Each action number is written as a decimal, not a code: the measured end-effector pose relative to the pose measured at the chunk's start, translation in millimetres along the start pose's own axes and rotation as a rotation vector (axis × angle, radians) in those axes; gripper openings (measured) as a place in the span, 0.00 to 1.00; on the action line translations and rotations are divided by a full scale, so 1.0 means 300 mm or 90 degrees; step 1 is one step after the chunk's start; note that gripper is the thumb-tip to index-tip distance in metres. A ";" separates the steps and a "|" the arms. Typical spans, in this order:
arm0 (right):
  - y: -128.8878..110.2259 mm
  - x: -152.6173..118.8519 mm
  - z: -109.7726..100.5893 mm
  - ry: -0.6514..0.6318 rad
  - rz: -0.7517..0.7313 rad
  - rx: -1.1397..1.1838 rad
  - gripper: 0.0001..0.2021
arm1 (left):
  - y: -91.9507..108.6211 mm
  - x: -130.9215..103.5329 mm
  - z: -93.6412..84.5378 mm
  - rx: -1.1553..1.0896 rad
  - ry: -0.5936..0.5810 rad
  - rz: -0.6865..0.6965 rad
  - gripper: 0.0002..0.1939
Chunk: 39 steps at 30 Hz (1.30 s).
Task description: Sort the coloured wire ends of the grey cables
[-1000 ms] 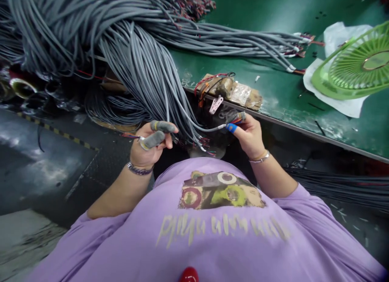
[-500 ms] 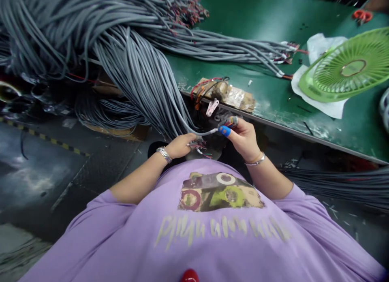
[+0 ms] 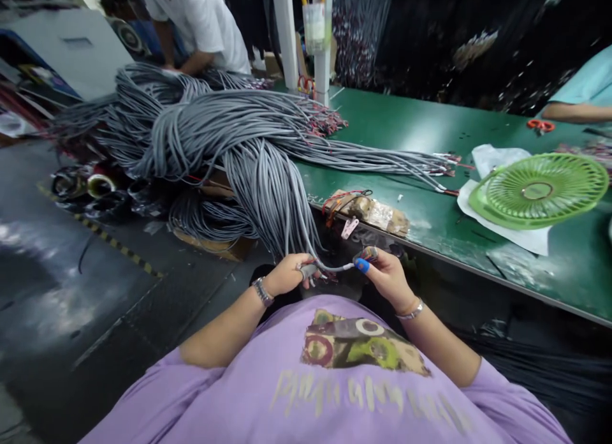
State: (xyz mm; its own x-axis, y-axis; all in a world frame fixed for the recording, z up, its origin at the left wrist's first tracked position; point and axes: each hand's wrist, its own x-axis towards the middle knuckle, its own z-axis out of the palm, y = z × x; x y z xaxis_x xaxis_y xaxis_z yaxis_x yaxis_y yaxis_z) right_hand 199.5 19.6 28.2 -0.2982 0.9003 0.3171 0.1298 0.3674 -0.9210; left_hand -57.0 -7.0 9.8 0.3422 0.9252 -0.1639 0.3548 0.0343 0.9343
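Note:
My right hand (image 3: 386,275) pinches the end of a grey cable (image 3: 335,268) just past its white band, with blue wrapping on the thumb. To its left, my left hand (image 3: 289,275) is closed around grey cable ends whose thin coloured wires (image 3: 327,278) poke out below. The cable runs up from between the hands into a thick grey cable bundle (image 3: 268,182) that hangs over the table edge. A pink-and-white clip (image 3: 350,228) hangs at the edge beyond my hands, next to a taped cardboard piece (image 3: 373,211) with red and black wires.
On the green table (image 3: 382,125) lie more grey cables (image 3: 373,158), a green fan (image 3: 540,190) on white paper and orange-handled scissors (image 3: 540,125). A person in a white shirt (image 3: 205,23) stands behind the pile; a teal sleeve (image 3: 583,87) shows at right. Rolls (image 3: 102,184) sit on the floor.
The view has tilted up, bringing a person, a post and the far side of the table into sight. Both hands keep their grip, and the left has turned slightly.

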 end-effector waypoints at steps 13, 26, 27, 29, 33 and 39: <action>-0.134 0.005 0.005 -0.056 -0.151 -0.112 0.07 | 0.225 -0.078 0.022 0.028 0.039 0.248 0.14; -0.074 0.018 0.118 0.018 0.240 0.252 0.19 | 0.119 -0.004 0.099 -0.016 0.092 0.154 0.11; -0.080 0.027 0.124 0.005 0.238 0.258 0.19 | 0.122 -0.005 0.102 -0.035 0.094 0.144 0.11; -0.091 0.045 0.139 -0.018 0.229 0.257 0.19 | 0.129 -0.007 0.107 -0.048 0.112 0.125 0.10; -0.087 0.070 0.170 -0.024 0.235 0.281 0.19 | 0.138 -0.009 0.110 -0.115 0.158 0.059 0.10; -0.056 0.065 0.192 -0.043 0.299 0.351 0.21 | 0.111 0.001 0.110 -0.372 0.177 -0.028 0.14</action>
State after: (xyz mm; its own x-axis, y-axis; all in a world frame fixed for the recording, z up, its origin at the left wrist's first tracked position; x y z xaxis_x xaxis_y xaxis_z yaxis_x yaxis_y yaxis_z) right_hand 136.9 17.6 36.7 -0.3886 0.9110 -0.1381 -0.2318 -0.2417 -0.9423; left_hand -16.3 -18.1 30.2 0.0730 0.9787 -0.1917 -0.1948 0.2025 0.9597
